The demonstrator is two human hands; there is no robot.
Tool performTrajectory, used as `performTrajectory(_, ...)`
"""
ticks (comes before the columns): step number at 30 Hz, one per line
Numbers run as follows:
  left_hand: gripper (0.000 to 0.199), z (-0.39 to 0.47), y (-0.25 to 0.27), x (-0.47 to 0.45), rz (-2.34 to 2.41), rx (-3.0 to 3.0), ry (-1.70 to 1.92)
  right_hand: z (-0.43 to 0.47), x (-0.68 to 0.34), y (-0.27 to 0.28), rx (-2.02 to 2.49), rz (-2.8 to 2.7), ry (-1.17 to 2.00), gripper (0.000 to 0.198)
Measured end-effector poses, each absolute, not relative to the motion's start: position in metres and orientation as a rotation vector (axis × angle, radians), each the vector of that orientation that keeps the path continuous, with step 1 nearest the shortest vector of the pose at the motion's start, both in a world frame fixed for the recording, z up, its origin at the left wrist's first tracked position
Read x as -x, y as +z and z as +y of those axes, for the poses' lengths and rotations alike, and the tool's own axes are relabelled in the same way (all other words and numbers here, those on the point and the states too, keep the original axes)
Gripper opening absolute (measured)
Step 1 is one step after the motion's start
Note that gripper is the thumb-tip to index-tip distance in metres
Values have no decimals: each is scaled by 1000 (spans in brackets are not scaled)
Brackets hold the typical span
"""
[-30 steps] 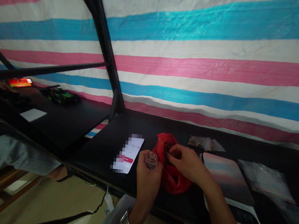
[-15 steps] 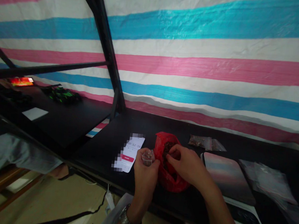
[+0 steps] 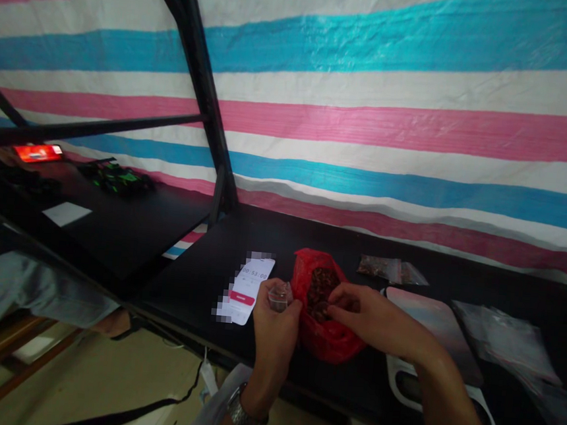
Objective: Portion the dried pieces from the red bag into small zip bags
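A small clear plastic bag (image 3: 279,294) is pinched between the fingers of my left hand (image 3: 274,334), its mouth upward at the edge of a red plastic bag (image 3: 334,346). Small brown pieces (image 3: 323,285) fill the red bag, which stands open; their exact kind is too small to tell. My right hand (image 3: 378,319) reaches over the red bag's right side, thumb and fingertips drawn together at the pieces. Whatever lies between those fingertips is hidden. Behind my right forearm is a flat scale (image 3: 438,315) with a silvery plate, partly covered.
A phone (image 3: 251,289) showing a running timer lies left of my left hand. Filled small bags (image 3: 378,267) lie behind the scale, and flat clear bags (image 3: 515,342) to its right. A black frame post (image 3: 200,79) rises at left. Another person's sleeve (image 3: 32,303) shows at far left.
My right hand has shifted right and slightly down across the red bag, uncovering more of the brown pieces. My left hand stays nearly still with the clear bag.
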State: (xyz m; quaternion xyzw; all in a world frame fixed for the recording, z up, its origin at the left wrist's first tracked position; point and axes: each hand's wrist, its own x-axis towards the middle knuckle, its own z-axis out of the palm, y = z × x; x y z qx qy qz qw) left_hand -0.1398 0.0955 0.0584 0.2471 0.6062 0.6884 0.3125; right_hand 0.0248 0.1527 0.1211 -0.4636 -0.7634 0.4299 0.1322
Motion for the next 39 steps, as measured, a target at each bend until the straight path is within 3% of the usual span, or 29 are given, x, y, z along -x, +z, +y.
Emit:
performTrajectory(11,14,88,64,128,1702,-1095,1951,159,-20,130,1268,-1851,1225,21)
performTrajectory(16,27,88,56,124,1814,-1130,1724,144,-8,142,1149,-1931,1120,21)
performTrajectory(19,27,88,54,125,1770,-1116,1721,134,0,146,1154,-2074,917,15)
performTrajectory(23,39,88,52,126,1686,-1051,1729,126,8,149,1154,-2236,625,26)
performTrajectory(29,37,89,51,127,1709,-1087,1730,126,8,151,1110,-2223,576,28)
performTrajectory(34,16,90,57,130,1807,-1097,1698,148,-8,141,1330,-2150,514,20)
performTrajectory(39,23,93,56,138,1864,-1088,1701,165,-1,114,1621,-2280,329,11)
